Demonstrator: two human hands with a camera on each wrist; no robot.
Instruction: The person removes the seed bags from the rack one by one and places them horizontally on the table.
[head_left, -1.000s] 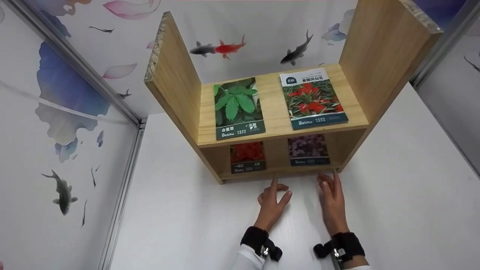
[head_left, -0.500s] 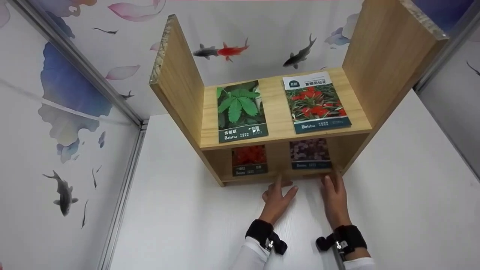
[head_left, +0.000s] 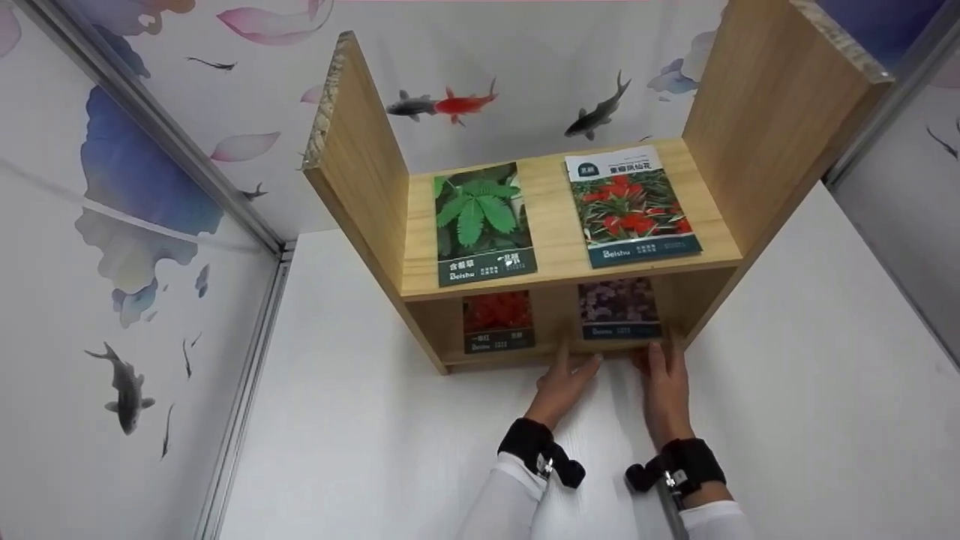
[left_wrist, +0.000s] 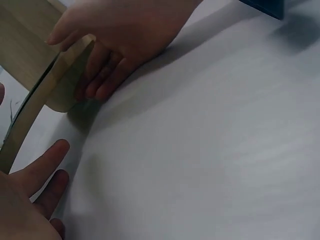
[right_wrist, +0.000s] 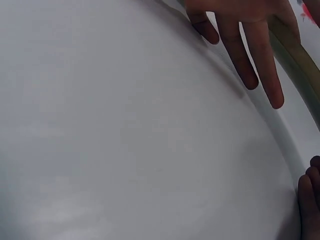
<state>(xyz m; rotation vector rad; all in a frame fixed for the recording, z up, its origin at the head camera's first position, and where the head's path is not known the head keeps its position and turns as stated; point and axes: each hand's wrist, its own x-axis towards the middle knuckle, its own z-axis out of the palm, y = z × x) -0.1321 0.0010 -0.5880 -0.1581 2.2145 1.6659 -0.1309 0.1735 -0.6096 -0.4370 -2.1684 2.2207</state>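
My left hand (head_left: 561,386) and right hand (head_left: 667,390), apart and unclenched, meet the lower front edge of the wooden shelf (head_left: 550,214) on the table (head_left: 330,435); stiff, probably heavy, it's best gripped by its side panels (head_left: 772,120).

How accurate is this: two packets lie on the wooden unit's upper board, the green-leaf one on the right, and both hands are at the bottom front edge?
Not quite: the head view shows the green-leaf packet on the left of the upper board. The rest stands.

The left hand (head_left: 562,386), fingers straight, stretches forward near the right hand (head_left: 667,388).
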